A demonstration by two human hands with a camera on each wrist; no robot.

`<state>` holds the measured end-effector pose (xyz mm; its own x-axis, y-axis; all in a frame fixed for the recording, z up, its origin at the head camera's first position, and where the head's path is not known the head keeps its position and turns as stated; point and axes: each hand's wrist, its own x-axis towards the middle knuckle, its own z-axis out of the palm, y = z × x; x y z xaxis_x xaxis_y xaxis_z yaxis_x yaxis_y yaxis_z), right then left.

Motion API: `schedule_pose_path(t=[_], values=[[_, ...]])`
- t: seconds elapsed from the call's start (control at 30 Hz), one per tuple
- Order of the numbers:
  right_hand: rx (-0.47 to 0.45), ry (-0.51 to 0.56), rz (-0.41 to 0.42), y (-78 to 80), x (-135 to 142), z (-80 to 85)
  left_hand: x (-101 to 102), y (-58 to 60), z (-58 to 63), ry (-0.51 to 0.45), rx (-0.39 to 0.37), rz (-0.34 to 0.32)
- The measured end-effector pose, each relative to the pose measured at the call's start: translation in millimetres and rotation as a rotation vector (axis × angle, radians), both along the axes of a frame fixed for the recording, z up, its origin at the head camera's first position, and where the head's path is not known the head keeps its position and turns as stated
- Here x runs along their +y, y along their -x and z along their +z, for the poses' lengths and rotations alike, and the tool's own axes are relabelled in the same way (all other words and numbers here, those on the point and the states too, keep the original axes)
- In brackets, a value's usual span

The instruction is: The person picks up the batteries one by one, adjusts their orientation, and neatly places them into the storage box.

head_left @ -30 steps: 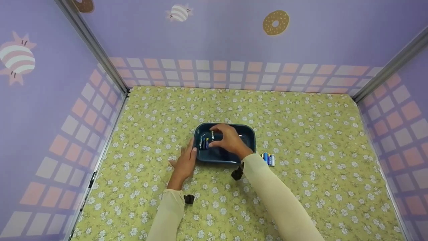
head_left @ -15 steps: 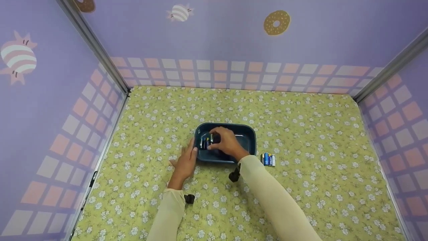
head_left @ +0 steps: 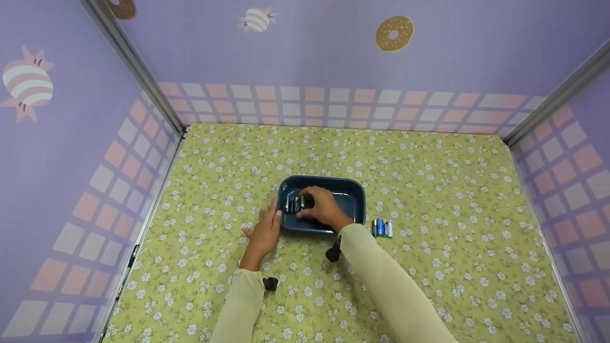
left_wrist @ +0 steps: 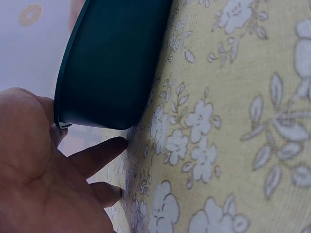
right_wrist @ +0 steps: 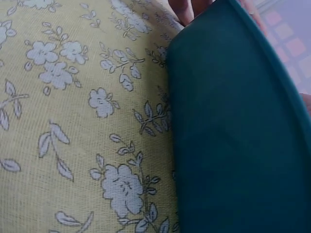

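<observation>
A dark teal plastic basin (head_left: 350,202) stands on the flowered cloth. Inside its left end, several batteries (head_left: 292,204) lie side by side in a row. My right hand (head_left: 325,207) reaches into the basin and pinches a battery (head_left: 302,202) between thumb and fingers, at the right end of that row. Outside the left wall my left hand (head_left: 265,231) rests against the basin, fingers extended. In the left wrist view, that hand (left_wrist: 41,170) is at the rim, with its lower fingers spread beneath it. The right wrist view shows mostly the outer wall (right_wrist: 228,126); the right hand's fingertips are hidden there.
Several more batteries (head_left: 382,227) lie in a row on the cloth to the right of the basin. The flowered cloth (head_left: 452,190) spreads around, bounded by purple walls (head_left: 305,57) at the back and sides.
My right hand has lowered the battery into the basin, down beside the row, shifting slightly toward me. The left hand has stayed in place against the basin.
</observation>
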<state>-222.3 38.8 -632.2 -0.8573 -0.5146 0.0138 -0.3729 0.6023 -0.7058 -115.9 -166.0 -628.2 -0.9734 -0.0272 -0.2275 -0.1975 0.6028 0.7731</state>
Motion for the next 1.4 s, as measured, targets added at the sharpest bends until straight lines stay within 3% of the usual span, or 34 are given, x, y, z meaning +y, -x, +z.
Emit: schedule_pose_path(t=[0.4, 0.63, 1.4], values=[[-0.004, -0.051, -0.01, 2.8, -2.8, -5.7, -0.6, 0.1, -1.1, -0.002, 0.008, -0.003], [0.046, -0.069, 0.027, 5.5, -3.1, -8.6, 0.0, 1.1, 0.6, 0.02, -0.001, -0.003], [0.043, -0.143, 0.006, 3.7, -6.0, -6.9, 1.4, 1.0, -1.1, 0.017, -0.001, 0.0]])
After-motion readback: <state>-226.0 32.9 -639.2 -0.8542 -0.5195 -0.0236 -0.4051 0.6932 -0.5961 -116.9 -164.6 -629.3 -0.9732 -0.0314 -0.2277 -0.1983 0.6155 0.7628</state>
